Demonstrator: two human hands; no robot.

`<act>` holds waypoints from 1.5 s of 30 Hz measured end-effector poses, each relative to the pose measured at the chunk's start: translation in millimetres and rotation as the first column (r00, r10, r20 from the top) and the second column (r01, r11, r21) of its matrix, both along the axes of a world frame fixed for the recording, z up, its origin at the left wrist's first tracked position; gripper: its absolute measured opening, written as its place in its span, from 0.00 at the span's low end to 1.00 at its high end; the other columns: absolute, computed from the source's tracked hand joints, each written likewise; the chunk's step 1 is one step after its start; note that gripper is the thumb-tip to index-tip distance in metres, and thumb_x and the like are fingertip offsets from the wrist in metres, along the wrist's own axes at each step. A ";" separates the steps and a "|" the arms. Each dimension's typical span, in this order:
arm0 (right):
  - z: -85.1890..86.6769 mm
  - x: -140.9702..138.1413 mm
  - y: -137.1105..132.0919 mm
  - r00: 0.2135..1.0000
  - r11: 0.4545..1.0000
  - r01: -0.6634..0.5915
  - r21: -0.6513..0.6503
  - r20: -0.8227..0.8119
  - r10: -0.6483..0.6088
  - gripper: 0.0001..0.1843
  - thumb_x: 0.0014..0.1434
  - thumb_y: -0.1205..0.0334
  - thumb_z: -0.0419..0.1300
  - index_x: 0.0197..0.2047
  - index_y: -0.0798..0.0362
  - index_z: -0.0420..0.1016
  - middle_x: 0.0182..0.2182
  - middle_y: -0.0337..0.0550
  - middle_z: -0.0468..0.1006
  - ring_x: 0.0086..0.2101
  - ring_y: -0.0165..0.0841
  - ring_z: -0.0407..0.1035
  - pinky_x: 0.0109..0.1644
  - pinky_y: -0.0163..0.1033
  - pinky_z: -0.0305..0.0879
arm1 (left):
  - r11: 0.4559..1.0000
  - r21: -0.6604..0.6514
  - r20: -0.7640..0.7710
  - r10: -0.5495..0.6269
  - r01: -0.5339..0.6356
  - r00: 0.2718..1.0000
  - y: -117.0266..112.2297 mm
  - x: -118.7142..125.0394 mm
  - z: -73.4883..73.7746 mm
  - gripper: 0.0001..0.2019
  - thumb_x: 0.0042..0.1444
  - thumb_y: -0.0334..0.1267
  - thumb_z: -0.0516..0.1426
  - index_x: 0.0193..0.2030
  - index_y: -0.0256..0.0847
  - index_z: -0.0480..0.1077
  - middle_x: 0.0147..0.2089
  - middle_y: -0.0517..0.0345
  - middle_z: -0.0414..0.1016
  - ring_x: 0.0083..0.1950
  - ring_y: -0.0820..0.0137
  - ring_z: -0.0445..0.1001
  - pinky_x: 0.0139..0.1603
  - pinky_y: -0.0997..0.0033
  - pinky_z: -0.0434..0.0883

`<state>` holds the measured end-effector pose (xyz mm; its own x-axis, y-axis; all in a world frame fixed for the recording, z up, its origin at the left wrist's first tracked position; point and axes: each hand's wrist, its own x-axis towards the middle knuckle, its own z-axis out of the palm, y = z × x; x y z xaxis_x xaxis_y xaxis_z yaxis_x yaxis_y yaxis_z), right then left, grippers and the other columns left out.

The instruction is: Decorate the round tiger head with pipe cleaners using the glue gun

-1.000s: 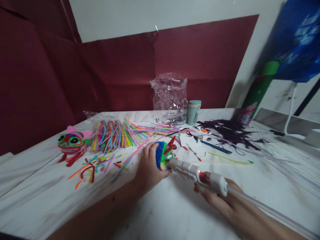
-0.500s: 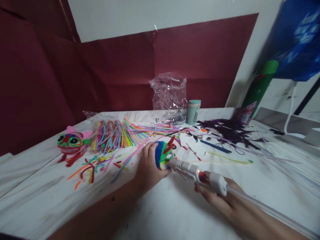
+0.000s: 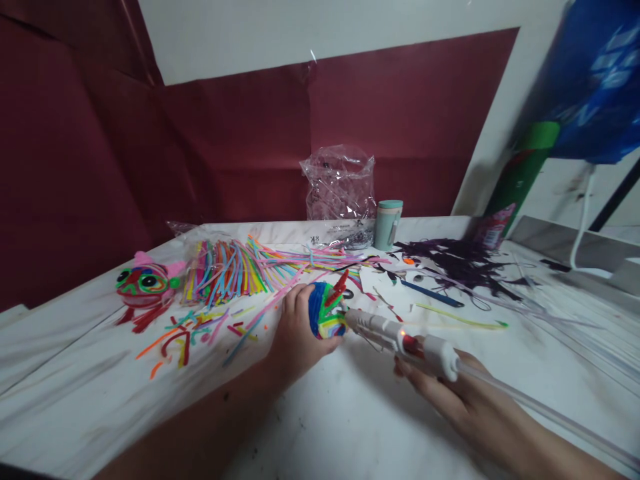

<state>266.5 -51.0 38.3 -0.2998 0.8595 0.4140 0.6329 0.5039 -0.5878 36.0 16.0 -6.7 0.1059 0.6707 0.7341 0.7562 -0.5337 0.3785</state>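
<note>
My left hand [image 3: 296, 333] is wrapped round a small multicoloured pipe-cleaner ball [image 3: 326, 311], blue, green and yellow with a red piece sticking up, just above the white table [image 3: 325, 427]. My right hand [image 3: 450, 393] grips a white glue gun [image 3: 400, 339] with a small orange light and a clear glue stick trailing back to the right. The gun's nozzle touches the ball's right side.
A finished pipe-cleaner figure with big eyes [image 3: 145, 283] lies at the left. A bundle of coloured pipe cleaners [image 3: 240, 267] and cut scraps [image 3: 190, 333] spread behind my left hand. A clear plastic bag [image 3: 341, 193], a teal cup [image 3: 387, 225] and purple scraps [image 3: 455, 263] stand further back.
The glue gun and my right hand have shifted slightly up and to the right. My left hand keeps hold of the ball, turned a little.
</note>
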 end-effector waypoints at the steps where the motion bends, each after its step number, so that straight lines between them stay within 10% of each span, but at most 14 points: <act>1: -0.3 0.2 0.4 1.000 1.000 -0.009 -0.006 0.006 0.009 0.13 0.58 0.58 0.51 0.30 0.50 0.75 0.25 0.42 0.79 0.26 0.37 0.73 0.27 0.38 0.71 | 1.000 0.001 0.004 0.002 -0.002 1.000 0.0 -0.1 -0.2 0.41 0.36 0.36 0.67 0.58 0.39 0.55 0.55 0.43 0.62 0.59 0.51 0.63 0.60 0.47 0.64; 45: 2.6 -10.1 -8.4 0.997 0.997 -0.020 -0.074 -0.082 0.014 0.11 0.57 0.59 0.52 0.29 0.48 0.74 0.24 0.39 0.78 0.25 0.36 0.72 0.29 0.36 0.71 | 0.999 0.040 0.014 0.024 -0.025 1.000 0.0 4.0 -1.4 0.40 0.36 0.37 0.66 0.58 0.39 0.56 0.55 0.42 0.63 0.59 0.50 0.63 0.60 0.47 0.64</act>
<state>256.3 -59.4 40.8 -0.2824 0.8842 0.3720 0.5731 0.4665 -0.6738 39.9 16.0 -8.1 0.0799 0.6428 0.7618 0.7642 -0.5302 0.3672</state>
